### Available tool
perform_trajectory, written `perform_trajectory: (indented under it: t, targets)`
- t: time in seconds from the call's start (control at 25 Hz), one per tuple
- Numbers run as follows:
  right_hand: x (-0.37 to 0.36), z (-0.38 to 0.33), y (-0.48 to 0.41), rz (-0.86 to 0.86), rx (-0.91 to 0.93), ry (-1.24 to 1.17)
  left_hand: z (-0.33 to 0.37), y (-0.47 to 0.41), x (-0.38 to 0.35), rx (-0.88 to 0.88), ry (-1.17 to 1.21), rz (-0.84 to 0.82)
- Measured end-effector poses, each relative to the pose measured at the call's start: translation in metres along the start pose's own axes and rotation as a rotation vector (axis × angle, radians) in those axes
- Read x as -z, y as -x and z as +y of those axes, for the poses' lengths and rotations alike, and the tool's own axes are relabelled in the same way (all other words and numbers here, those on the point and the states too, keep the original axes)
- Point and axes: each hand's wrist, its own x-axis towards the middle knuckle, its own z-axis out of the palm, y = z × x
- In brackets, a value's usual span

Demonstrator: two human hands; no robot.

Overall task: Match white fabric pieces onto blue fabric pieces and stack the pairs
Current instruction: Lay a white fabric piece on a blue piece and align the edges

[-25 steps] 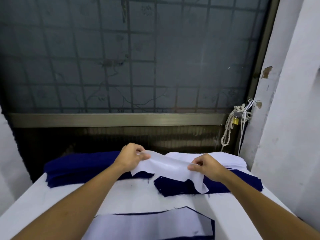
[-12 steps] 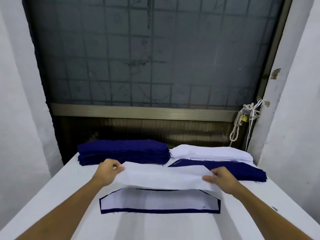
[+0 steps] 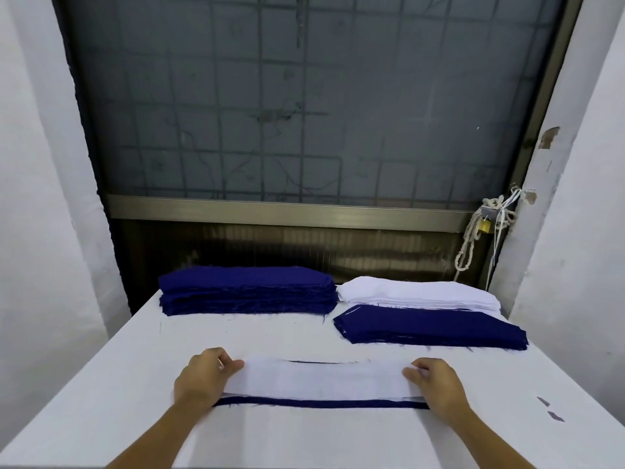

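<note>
— Pieces between the grips?
— Two: one white piece (image 3: pixel 321 379) on one blue piece (image 3: pixel 321 403), on the worktop (image 3: pixel 101 384). The left grip (image 3: pixel 203 377) and right grip (image 3: pixel 436 384) each pinch a white end.
— Beyond them?
— Three stacks: tall blue stack (image 3: pixel 247 292), low blue stack (image 3: pixel 429 328), white stack (image 3: pixel 416 292).

A long white fabric piece (image 3: pixel 321 379) lies flat on a dark blue fabric piece (image 3: pixel 321 403), whose near edge shows. The left hand (image 3: pixel 203 377) pinches its left end and the right hand (image 3: pixel 436 384) holds its right end. On the white table (image 3: pixel 101 384) behind lie a thick blue stack (image 3: pixel 247 294), a white stack (image 3: pixel 419 292) and a thinner blue stack (image 3: pixel 429 328).
</note>
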Motion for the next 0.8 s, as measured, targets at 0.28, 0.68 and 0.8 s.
perform_trajectory:
  t: [0.28,0.68,0.8]
  targets:
    - [-0.015,0.014,0.006,0.194,0.135,0.219,-0.007,0.012,-0.017,-0.005,-0.038,0.190]
    - [-0.017,0.017,0.006,0.245,0.166,0.210,-0.011,0.011,-0.021,-0.007,-0.003,0.217]
    - [-0.018,0.018,0.006,0.264,0.147,0.219,-0.013,0.010,-0.020,0.002,0.034,0.215]
